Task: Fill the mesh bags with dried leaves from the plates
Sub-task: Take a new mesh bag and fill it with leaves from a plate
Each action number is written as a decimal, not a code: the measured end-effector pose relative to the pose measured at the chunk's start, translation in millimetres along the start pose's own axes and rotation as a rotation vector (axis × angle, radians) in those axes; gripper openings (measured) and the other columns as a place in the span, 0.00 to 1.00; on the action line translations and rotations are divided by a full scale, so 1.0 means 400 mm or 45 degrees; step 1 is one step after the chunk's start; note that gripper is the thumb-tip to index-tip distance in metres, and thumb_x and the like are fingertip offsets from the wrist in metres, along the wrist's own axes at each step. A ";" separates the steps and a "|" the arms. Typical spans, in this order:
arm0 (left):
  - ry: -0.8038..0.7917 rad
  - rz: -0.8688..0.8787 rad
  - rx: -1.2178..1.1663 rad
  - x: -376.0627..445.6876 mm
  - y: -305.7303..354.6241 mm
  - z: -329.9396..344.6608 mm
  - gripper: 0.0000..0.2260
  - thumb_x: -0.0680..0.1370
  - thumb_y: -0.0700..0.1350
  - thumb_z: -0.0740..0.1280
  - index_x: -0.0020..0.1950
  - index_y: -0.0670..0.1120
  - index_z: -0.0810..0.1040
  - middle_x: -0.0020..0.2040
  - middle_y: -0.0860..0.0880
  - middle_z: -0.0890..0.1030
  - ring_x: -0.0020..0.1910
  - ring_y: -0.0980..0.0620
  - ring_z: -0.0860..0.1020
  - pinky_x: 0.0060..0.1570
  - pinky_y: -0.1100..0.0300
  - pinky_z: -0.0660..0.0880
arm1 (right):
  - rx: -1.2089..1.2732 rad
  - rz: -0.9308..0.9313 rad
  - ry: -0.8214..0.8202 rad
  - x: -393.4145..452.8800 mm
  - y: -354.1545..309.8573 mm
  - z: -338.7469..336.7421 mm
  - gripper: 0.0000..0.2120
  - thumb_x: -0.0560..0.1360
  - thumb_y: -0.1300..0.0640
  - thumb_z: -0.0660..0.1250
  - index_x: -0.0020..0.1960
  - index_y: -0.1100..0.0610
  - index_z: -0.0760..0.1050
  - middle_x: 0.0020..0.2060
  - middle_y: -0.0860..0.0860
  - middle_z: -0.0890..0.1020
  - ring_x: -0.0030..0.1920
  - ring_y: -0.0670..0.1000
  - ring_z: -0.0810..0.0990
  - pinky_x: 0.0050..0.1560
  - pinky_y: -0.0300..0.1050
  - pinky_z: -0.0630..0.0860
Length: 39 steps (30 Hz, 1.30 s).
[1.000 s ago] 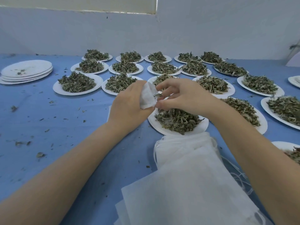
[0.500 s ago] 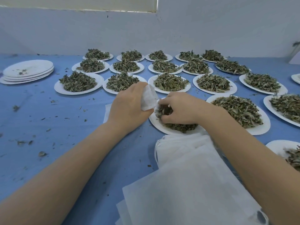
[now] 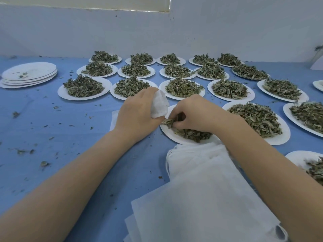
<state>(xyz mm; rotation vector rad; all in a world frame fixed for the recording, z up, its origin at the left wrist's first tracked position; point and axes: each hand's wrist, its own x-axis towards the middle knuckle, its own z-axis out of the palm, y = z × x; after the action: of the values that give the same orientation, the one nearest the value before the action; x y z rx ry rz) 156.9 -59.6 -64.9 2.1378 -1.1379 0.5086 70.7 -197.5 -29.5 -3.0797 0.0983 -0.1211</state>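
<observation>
My left hand (image 3: 135, 112) grips a small white mesh bag (image 3: 159, 104), held just left of a white plate (image 3: 172, 136) of dried leaves (image 3: 192, 133) in front of me. On that plate my right hand (image 3: 192, 113) lies with its fingers curled round a pinch of the leaves close beside the bag. A pile of flat white mesh bags (image 3: 201, 194) covers the blue table near me, under my right forearm.
Several plates heaped with dried leaves (image 3: 182, 87) stand in rows beyond and to the right. A stack of used plates (image 3: 28, 74) is at the far left. Leaf crumbs (image 3: 22, 151) dot the blue table (image 3: 70, 130). A white wall closes the back.
My right hand has dropped from the bag's mouth onto the plate and closed on leaves. The left hand has kept the bag in place.
</observation>
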 end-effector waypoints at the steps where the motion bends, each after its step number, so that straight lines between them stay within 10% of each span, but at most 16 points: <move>1: -0.002 0.002 0.004 0.000 -0.001 0.001 0.23 0.70 0.45 0.71 0.62 0.43 0.71 0.56 0.46 0.77 0.52 0.44 0.74 0.45 0.61 0.62 | 0.006 -0.009 0.010 -0.002 0.000 -0.005 0.12 0.73 0.54 0.69 0.56 0.50 0.81 0.45 0.47 0.84 0.44 0.45 0.77 0.41 0.32 0.67; 11: -0.033 0.036 0.089 -0.001 -0.005 0.003 0.26 0.69 0.47 0.73 0.64 0.44 0.70 0.59 0.46 0.76 0.54 0.42 0.74 0.47 0.58 0.62 | 0.231 0.115 0.249 -0.046 0.030 -0.096 0.09 0.72 0.59 0.69 0.51 0.51 0.83 0.30 0.36 0.74 0.37 0.44 0.79 0.46 0.36 0.76; 18: -0.009 0.198 0.182 0.000 0.027 0.005 0.17 0.65 0.41 0.71 0.49 0.33 0.76 0.42 0.38 0.79 0.37 0.38 0.77 0.39 0.52 0.69 | 0.073 -0.052 0.241 -0.028 -0.031 -0.078 0.07 0.72 0.59 0.66 0.45 0.55 0.83 0.35 0.50 0.82 0.36 0.47 0.76 0.41 0.37 0.71; 27: 0.024 -0.009 -0.086 0.031 0.042 0.006 0.14 0.68 0.46 0.72 0.48 0.45 0.70 0.42 0.52 0.73 0.42 0.47 0.74 0.39 0.56 0.68 | 1.000 0.007 0.114 -0.037 -0.009 -0.083 0.14 0.75 0.64 0.67 0.60 0.56 0.77 0.48 0.48 0.85 0.51 0.43 0.82 0.57 0.42 0.76; 34: 0.065 0.023 -0.216 0.040 0.077 0.024 0.15 0.68 0.45 0.72 0.52 0.42 0.74 0.42 0.50 0.76 0.41 0.49 0.74 0.40 0.56 0.71 | 0.789 0.200 0.532 -0.025 -0.018 -0.067 0.07 0.69 0.65 0.70 0.45 0.56 0.81 0.38 0.49 0.84 0.41 0.43 0.82 0.47 0.34 0.77; 39: 0.026 0.017 -0.219 0.036 0.063 0.035 0.19 0.67 0.45 0.74 0.55 0.44 0.75 0.44 0.52 0.76 0.44 0.50 0.74 0.39 0.63 0.65 | 0.582 0.196 0.423 -0.016 -0.019 -0.062 0.05 0.71 0.60 0.68 0.42 0.54 0.82 0.31 0.45 0.79 0.29 0.41 0.71 0.31 0.30 0.67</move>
<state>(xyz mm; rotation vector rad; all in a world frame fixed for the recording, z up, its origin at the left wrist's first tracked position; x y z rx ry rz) 144.4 -88.0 -56.9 1.9746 -1.1425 0.4220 62.9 -191.0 -4.7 -2.5600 0.2781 -0.5613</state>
